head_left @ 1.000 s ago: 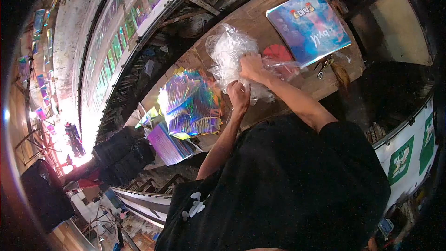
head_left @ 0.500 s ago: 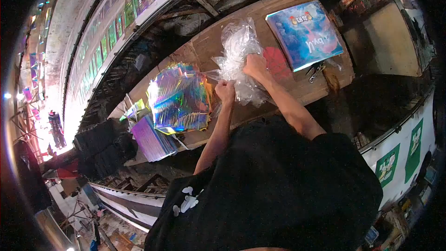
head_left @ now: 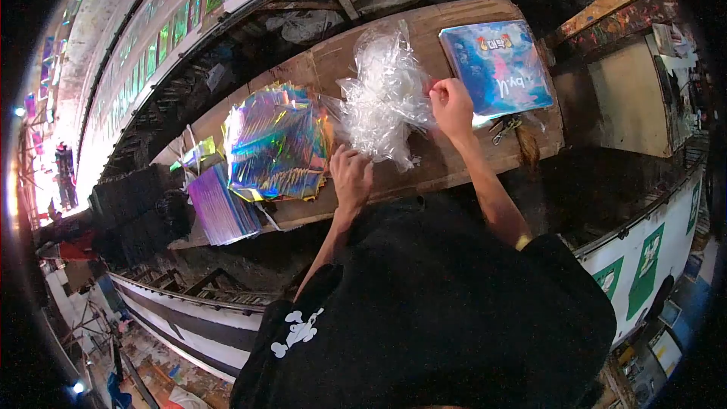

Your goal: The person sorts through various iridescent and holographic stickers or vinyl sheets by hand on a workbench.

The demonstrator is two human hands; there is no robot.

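A heap of crumpled clear plastic lies on a brown board, between my two hands. My left hand is at the heap's lower left edge, its fingers slightly bent and apart, holding nothing visible. At the right edge of the heap, my right hand has thumb and fingertips pressed together; what lies between them is too small to make out. Left of the heap sits a pile of shiny iridescent sheets. A stack of blue printed packets lies just beyond my right hand.
A purple stack lies at the board's lower left, beside dark cloth. Metal clips rest below the blue packets. A wooden beam slants at the upper right. Long white-edged tables run above and below the board.
Both hands have come off the middle of the clear plastic and moved apart, the right toward the blue packets. My left fingers have loosened. The whole view has shifted slightly.
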